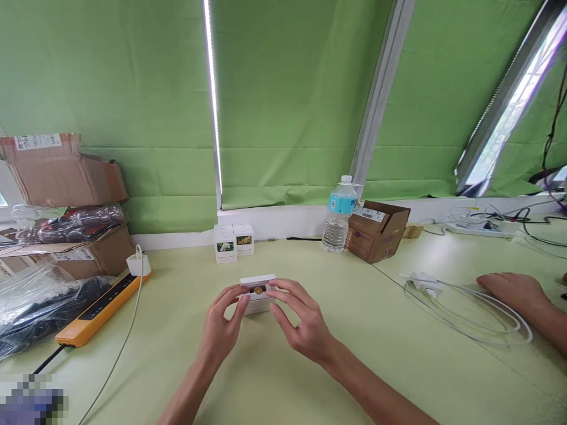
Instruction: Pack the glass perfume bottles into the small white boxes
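Note:
A small white box [257,306] stands on the table in front of me with its top lid raised at the back. Inside its opening a round golden-brown thing [258,290] shows against a dark surround; its kind is not clear. My left hand [224,323] grips the left side, thumb at the front corner and fingers at the upper edge. On the right side, my right hand [303,321] holds the box with its fingertips at the upper edge and its thumb by the front corner. Behind it stand two white boxes with flower pictures, a nearer one [225,245] and another [244,240].
A water bottle [339,215] and an open brown carton [376,231] stand at the back. An orange power strip [104,310] lies left, near stacked cartons [66,177]. White cables [469,313] and another person's hand [514,289] are on the right.

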Demonstrator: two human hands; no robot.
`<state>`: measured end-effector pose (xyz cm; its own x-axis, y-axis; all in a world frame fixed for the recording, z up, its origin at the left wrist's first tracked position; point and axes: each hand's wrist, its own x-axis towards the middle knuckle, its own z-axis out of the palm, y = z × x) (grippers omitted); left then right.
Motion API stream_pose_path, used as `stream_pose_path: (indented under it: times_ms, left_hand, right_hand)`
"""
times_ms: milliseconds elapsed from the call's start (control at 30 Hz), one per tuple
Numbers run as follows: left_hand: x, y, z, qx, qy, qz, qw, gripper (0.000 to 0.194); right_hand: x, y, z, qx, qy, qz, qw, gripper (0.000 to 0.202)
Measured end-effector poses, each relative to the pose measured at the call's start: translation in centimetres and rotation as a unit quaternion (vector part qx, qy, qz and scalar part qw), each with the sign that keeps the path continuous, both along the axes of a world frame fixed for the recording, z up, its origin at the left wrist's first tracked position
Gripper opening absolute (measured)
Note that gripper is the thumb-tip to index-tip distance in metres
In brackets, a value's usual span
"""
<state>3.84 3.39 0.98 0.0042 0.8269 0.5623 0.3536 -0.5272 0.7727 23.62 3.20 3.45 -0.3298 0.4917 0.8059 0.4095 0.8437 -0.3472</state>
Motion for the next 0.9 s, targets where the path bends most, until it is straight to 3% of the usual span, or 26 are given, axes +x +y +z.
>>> stream_pose_path:
  times_ms: [200,333,433,567,700,800,900]
  left_hand:
    - [0.8,-0.1,0.4,-0.041,-0.051,0.002,0.998,0.027]
    - [1.2,-0.3,0.1,-0.061,-0.079,0.049,0.994,0.029]
    - [1.1,-0.3,-0.5,-0.024,-0.026,0.086,0.996,0.03]
    - [0.7,-0.1,-0.9,0.037,0.087,0.053,0.994,0.029]
    - [0.3,0.2,-0.7,0.04,0.083,0.036,0.995,0.029]
    - [0.1,0.2,-0.5,0.05,0.085,0.025,0.995,0.027]
    - [-0.2,0.1,-0.3,0.052,0.085,0.01,0.995,0.026]
  right_hand:
    - [0.1,1.0,-0.9,-0.062,-0.024,-0.065,0.996,0.03]
    - [0.2,1.3,-1.0,-0.117,-0.052,-0.052,0.99,0.034]
    - [0.2,1.3,-0.8,-0.13,-0.069,-0.041,0.988,0.038]
    - [0.3,1.2,-0.7,-0.118,-0.072,-0.043,0.989,0.038]
    - [0.4,1.1,-0.5,-0.122,-0.029,-0.038,0.991,0.036]
    - [0.5,0.9,0.1,-0.165,0.062,-0.025,0.984,0.037]
    - [0.8,0.8,0.7,-0.219,0.076,-0.005,0.973,0.044]
